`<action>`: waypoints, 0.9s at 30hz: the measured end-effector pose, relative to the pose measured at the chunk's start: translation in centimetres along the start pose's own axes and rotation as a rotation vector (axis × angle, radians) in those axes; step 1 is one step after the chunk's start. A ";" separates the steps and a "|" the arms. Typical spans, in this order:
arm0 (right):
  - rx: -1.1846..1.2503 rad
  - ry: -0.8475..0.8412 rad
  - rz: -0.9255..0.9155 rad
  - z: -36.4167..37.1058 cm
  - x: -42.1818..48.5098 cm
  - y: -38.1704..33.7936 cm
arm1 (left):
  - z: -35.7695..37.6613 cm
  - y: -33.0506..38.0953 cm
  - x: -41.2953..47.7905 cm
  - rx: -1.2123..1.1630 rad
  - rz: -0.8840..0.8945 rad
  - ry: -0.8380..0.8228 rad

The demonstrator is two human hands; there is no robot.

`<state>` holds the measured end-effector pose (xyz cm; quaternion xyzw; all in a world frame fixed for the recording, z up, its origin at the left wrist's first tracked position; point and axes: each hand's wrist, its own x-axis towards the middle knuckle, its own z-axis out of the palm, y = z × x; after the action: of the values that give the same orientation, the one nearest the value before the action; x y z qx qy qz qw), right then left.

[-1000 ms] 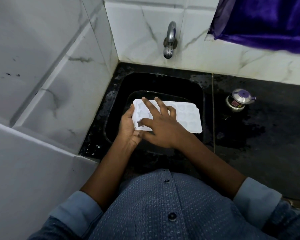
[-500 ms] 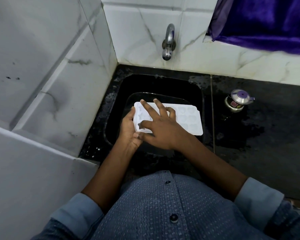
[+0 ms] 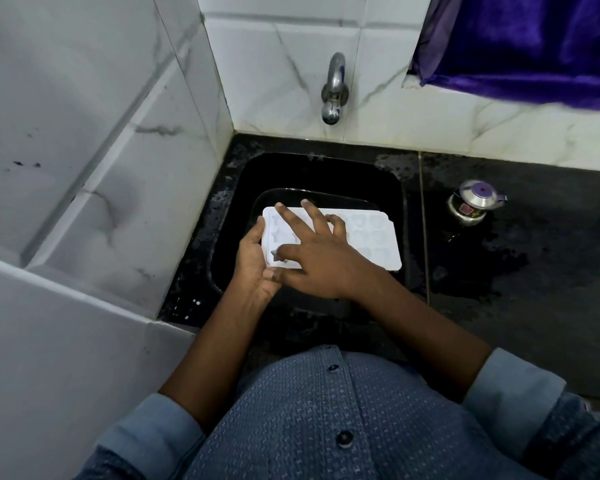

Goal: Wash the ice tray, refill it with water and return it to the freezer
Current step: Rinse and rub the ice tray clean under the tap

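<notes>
Fingers (image 3: 290,220) of the right hand (image 3: 321,263) are spread wide and laid flat across the white ice tray (image 3: 374,239), and the thumb is pressed into a star-shaped cell at the near left corner. The tray's left short edge is gripped by the left hand (image 3: 253,263), which is curled round it. Most of that hand's fingers are hidden beneath the tray, so how they lie cannot be told. The middle cells are covered by the right hand. Whether water is held in any cell cannot be made out, and the bottom of the black sink (image 3: 326,171) is lost in darkness. Now the tray itself: rectangular and plain white, it is moulded with stars at the left and hearts at the right, and its far right corner is notched. It is held roughly level over the sink, below the steel tap (image 3: 333,88). A small steel pot (image 3: 473,206) with a purple lid is seen on the wet black counter (image 3: 551,306) to the right.
</notes>
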<state>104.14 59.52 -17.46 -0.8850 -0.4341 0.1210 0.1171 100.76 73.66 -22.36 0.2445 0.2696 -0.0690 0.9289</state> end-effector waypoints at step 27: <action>-0.094 0.092 -0.008 1.9 -0.2 0.4 | -0.1 1.4 0.2 0.012 0.033 -0.004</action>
<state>103.68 59.28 -19.35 -0.8925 -0.4369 0.0591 0.0955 101.31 74.91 -21.94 0.2545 0.2632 -0.0558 0.9289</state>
